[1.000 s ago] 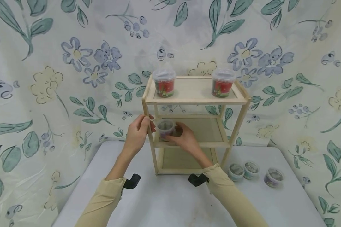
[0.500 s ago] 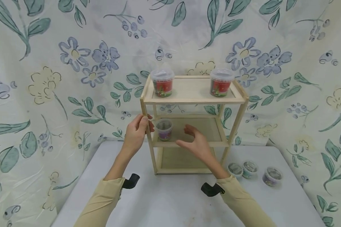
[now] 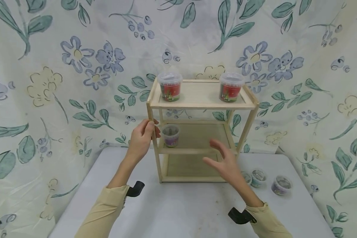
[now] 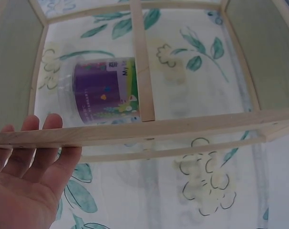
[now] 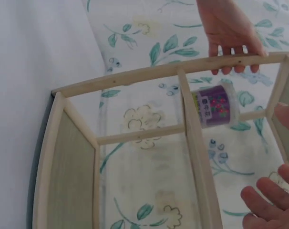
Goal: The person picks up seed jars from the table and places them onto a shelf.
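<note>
My left hand [image 3: 141,137] grips the front left post of a three-tier wooden shelf [image 3: 193,151], its fingers curled round the wood; the left wrist view shows this close up. Just right of that post, a purple-labelled plastic tub [image 3: 171,136] with a clear lid stands upright at the left end of the middle tier. In the left wrist view the same tub [image 4: 104,90] shows its printed label. My right hand [image 3: 224,162] hangs in front of the shelf's right side, fingers spread and apart from the tub, holding nothing.
Two red-labelled tubs, a left one [image 3: 170,87] and a right one [image 3: 231,87], stand on the top tier. Several smaller-looking tubs sit on the white table [image 3: 172,211] to the right, among them a purple one [image 3: 281,185] and a teal one [image 3: 258,178]. A floral curtain hangs behind.
My right hand has let go of the purple-labelled tub and drawn back to the right and toward me. The tub stays on the middle tier; my left hand keeps its hold on the post.
</note>
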Action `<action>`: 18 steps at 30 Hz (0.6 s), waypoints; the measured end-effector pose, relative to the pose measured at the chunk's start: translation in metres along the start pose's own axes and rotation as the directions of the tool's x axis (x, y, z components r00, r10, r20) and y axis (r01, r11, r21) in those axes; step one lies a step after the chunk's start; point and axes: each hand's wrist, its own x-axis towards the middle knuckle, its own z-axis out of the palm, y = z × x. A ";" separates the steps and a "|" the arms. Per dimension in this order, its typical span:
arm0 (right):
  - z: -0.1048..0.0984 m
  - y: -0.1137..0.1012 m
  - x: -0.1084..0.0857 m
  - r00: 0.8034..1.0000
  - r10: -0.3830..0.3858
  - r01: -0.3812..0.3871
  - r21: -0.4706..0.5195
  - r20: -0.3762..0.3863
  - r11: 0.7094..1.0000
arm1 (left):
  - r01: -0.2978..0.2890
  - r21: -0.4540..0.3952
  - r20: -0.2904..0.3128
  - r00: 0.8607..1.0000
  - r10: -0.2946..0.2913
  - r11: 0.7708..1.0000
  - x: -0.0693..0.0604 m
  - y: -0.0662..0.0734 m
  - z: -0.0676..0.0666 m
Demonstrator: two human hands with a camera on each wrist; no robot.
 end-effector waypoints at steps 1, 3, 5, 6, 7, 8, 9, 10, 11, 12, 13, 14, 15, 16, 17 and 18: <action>-0.002 0.001 -0.003 1.000 0.000 0.000 -0.003 0.003 1.000 | 0.004 -0.005 -0.001 1.000 -0.004 1.000 0.001 -0.003 0.000; -0.007 0.004 -0.011 1.000 0.000 0.000 -0.016 0.003 1.000 | 0.010 -0.008 -0.001 1.000 -0.010 1.000 0.003 -0.011 0.000; -0.012 0.007 -0.018 1.000 -0.005 0.005 -0.024 -0.003 1.000 | 0.010 -0.005 -0.001 1.000 -0.010 1.000 0.006 -0.018 0.000; -0.014 0.009 -0.022 1.000 -0.010 0.010 -0.029 -0.008 1.000 | 0.010 -0.004 0.000 1.000 -0.010 1.000 0.007 -0.022 0.000; -0.016 0.010 -0.025 1.000 -0.012 0.011 -0.035 -0.013 0.999 | 0.008 -0.001 -0.001 1.000 -0.008 1.000 0.007 -0.025 0.000; -0.018 0.012 -0.029 1.000 -0.017 0.016 -0.039 -0.018 0.999 | 0.005 0.002 -0.003 1.000 -0.005 1.000 0.008 -0.026 0.000; -0.020 0.014 -0.033 1.000 -0.021 0.020 -0.048 -0.022 0.999 | 0.001 0.001 -0.004 1.000 -0.001 1.000 0.008 -0.027 0.000; -0.022 0.016 -0.036 0.999 -0.022 0.020 -0.061 -0.025 0.998 | -0.002 0.002 -0.005 1.000 0.002 1.000 0.008 -0.028 0.000; -0.024 0.018 -0.040 0.999 -0.018 0.017 -0.069 -0.028 0.997 | -0.004 0.000 -0.005 1.000 0.004 1.000 0.008 -0.029 0.000; -0.026 0.021 -0.044 0.999 -0.013 0.010 -0.082 -0.031 0.997 | -0.005 -0.002 -0.005 1.000 0.005 1.000 0.008 -0.029 0.000; -0.028 0.024 -0.048 0.999 -0.004 0.001 -0.090 -0.034 0.996 | -0.005 -0.004 -0.005 1.000 0.005 1.000 0.008 -0.029 0.001; -0.031 0.027 -0.051 0.999 0.005 -0.008 -0.097 -0.034 0.995 | -0.005 -0.006 -0.005 1.000 0.005 1.000 0.008 -0.029 0.001; -0.033 0.030 -0.055 0.999 0.023 -0.026 -0.102 -0.034 0.994 | -0.005 -0.007 -0.005 1.000 0.005 1.000 0.008 -0.029 0.001; -0.036 0.033 -0.058 0.999 0.043 -0.046 -0.106 -0.032 0.993 | -0.005 -0.006 -0.005 1.000 0.005 1.000 0.008 -0.029 0.000; -0.039 0.036 -0.061 0.998 0.064 -0.066 -0.105 -0.030 0.992 | -0.005 -0.008 -0.005 1.000 0.005 1.000 0.008 -0.028 0.000; -0.042 0.038 -0.064 0.996 0.080 -0.083 -0.110 -0.031 0.990 | -0.006 -0.009 -0.006 1.000 0.006 1.000 0.008 -0.028 0.000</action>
